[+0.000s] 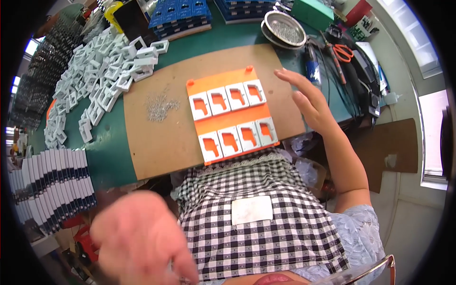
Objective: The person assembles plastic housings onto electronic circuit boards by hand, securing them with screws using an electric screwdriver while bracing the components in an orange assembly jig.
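An orange fixture (232, 117) lies on a brown board (161, 142), with two rows of white plastic frames (219, 100) seated in it; orange shows through their cut-outs. To its right, my right hand (308, 99) hovers over the board's edge, fingers stretched out and holding nothing visible. My left hand (140, 237) is raised close to the camera at the lower left, off the table's front edge. Motion smears its fingers, so whether anything is in them does not show. A small heap of screws (162, 106) lies left of the fixture.
Loose white frames (102, 76) pile up at the back left, above stacked white-and-dark parts (57, 183). A metal bowl of small parts (285, 29), orange scissors (343, 53) and a blue tool (312, 64) sit at the back right. Blue packs (183, 16) stand behind.
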`<control>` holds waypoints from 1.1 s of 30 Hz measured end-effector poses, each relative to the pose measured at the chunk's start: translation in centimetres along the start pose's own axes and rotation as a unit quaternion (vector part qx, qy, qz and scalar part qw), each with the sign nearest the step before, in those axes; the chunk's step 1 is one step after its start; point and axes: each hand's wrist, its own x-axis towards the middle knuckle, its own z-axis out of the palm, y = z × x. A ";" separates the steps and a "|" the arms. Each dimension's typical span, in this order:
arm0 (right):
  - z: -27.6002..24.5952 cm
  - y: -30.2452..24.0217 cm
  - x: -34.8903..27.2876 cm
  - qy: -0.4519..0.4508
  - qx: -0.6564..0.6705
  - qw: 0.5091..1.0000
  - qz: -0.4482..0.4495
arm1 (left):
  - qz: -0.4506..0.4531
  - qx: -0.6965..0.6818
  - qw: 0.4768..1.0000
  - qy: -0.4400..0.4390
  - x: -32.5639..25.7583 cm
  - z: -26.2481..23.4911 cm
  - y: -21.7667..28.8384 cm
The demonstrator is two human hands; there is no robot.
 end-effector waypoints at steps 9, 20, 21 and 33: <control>5.8 -3.9 0.6 -0.226 -0.341 0.887 -0.216 | 0.094 -0.277 0.947 0.134 2.6 0.4 -2.3; 4.7 -2.1 1.7 -0.264 -0.057 0.958 -0.099 | 0.130 -0.710 0.692 0.029 2.9 2.3 -5.0; 3.4 -1.8 2.6 -0.239 -0.082 0.959 -0.126 | 0.089 -0.373 0.923 0.008 2.6 0.8 -4.2; -3.6 8.3 27.5 0.040 -0.473 0.856 0.204 | 0.011 0.062 0.998 0.009 2.0 -0.6 -3.6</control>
